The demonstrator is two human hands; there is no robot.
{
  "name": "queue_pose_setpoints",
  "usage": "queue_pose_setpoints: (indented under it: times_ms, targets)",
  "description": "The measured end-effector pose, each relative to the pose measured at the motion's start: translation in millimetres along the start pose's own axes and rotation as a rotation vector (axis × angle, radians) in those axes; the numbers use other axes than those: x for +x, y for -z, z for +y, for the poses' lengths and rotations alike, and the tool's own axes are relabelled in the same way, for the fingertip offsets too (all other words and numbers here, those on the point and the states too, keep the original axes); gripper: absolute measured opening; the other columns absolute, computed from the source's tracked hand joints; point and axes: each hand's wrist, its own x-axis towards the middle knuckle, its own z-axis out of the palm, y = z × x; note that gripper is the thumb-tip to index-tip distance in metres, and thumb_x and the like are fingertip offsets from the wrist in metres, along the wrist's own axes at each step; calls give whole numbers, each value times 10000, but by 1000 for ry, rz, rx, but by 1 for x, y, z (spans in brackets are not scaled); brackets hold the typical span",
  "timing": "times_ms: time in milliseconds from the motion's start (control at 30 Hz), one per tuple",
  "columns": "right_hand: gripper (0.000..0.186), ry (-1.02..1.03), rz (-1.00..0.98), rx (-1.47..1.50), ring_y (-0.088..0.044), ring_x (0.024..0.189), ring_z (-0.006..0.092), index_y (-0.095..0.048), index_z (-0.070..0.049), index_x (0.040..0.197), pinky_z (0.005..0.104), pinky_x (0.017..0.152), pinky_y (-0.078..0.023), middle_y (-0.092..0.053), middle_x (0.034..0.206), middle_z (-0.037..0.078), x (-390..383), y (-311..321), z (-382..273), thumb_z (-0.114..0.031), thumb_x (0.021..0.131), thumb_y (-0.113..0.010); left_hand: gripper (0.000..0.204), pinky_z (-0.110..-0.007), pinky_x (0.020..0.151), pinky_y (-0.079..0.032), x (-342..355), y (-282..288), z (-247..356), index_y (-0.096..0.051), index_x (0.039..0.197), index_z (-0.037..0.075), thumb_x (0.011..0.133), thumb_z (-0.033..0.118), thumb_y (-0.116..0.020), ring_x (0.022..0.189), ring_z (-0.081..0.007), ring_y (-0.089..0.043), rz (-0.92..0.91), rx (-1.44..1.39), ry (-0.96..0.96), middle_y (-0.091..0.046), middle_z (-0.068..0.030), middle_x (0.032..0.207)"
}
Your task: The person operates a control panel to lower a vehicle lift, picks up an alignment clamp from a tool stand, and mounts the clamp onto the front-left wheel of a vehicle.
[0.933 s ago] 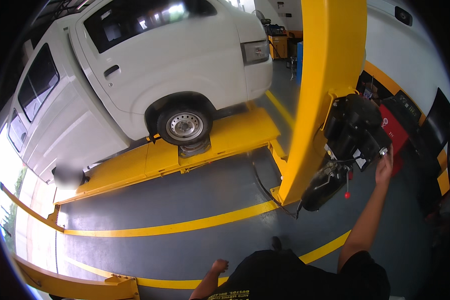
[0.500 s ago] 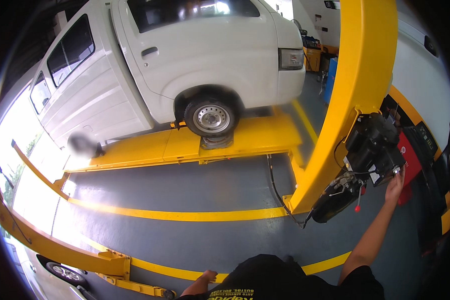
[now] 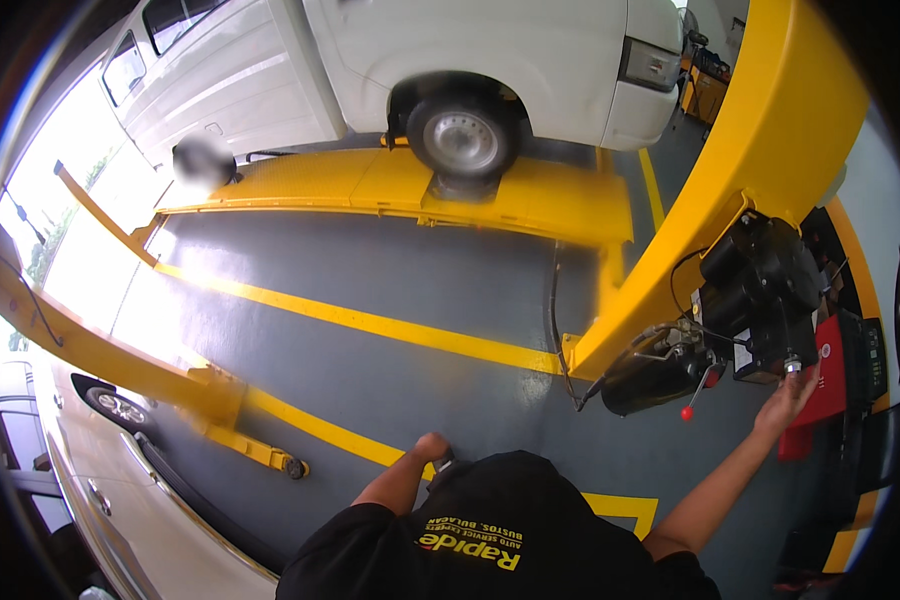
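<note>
My right hand [image 3: 788,402] is at the lower corner of a black control box [image 3: 772,345] on a lift's power unit. Its thumb lies at a silver push button [image 3: 793,367], and the fingers curl round the side of the box. Beside it a lever with a red ball knob [image 3: 687,413] sticks out above a black cylindrical tank [image 3: 650,380]. My left hand [image 3: 431,447] is closed near my body. A small greyish bit shows below it, but what it holds, if anything, is hidden.
The power unit hangs on a yellow lift post [image 3: 740,150]. A white vehicle [image 3: 510,50] stands with its wheels on a yellow platform [image 3: 320,185]. A red machine [image 3: 830,370] is at the right. Lower left are a yellow lift arm [image 3: 250,447] and a beige car [image 3: 160,510].
The view has tilted downward, so the vehicle and platform sit higher and more of my torso shows. My right hand stays at the button, its fingers now further round the box.
</note>
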Motion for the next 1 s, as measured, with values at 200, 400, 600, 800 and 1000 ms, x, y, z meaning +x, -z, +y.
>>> queue_pose_setpoints:
  times_ms: [200, 400, 600, 800, 1000]
  targets:
    - [547, 274, -244, -364, -270, 1460, 264, -312, -46, 1533, 401, 1191, -184, -268, 1608, 137, 22, 35, -20, -147, 1025, -488, 296, -463, 912, -534, 16, 19, 69, -715, 1036, 65, 916, 264, -532, 1060, -370, -658, 262, -548, 391, -700, -193, 1083]
    - [462, 118, -242, -253, -374, 1384, 271, -374, -43, 1485, 386, 1159, -260, -358, 1520, 181, 24, 40, -20, -151, 1042, -449, 510, -419, 927, -526, -26, -50, 90, -693, 1140, 21, 883, 451, -601, 1118, -363, -647, 138, -658, 714, -689, -206, 1160]
    - [485, 161, -242, -204, -404, 1354, 273, -399, -48, 1474, 379, 1131, -304, -380, 1505, 177, 22, 28, -13, -126, 1006, -503, 367, -382, 784, -542, -90, -148, 88, -699, 1006, 28, 850, 349, -613, 862, -273, -679, 116, -965, 976, -711, -141, 907]
    - [494, 161, -237, -122, -414, 1340, 277, -417, -47, 1462, 370, 1121, -319, -394, 1489, 166, 23, 16, -6, -120, 986, -530, 289, -368, 728, -534, -100, -184, 86, -697, 948, 43, 848, 306, -630, 818, -269, -679, 244, -996, 973, -711, -119, 885]
    - [495, 127, -224, -158, -400, 1336, 258, -433, -49, 1448, 378, 1135, -284, -402, 1488, 139, 19, 15, -14, -109, 968, -540, 255, -374, 705, -530, -56, -155, 61, -684, 935, 36, 868, 273, -622, 801, -273, -677, 347, -974, 853, -711, -115, 865]
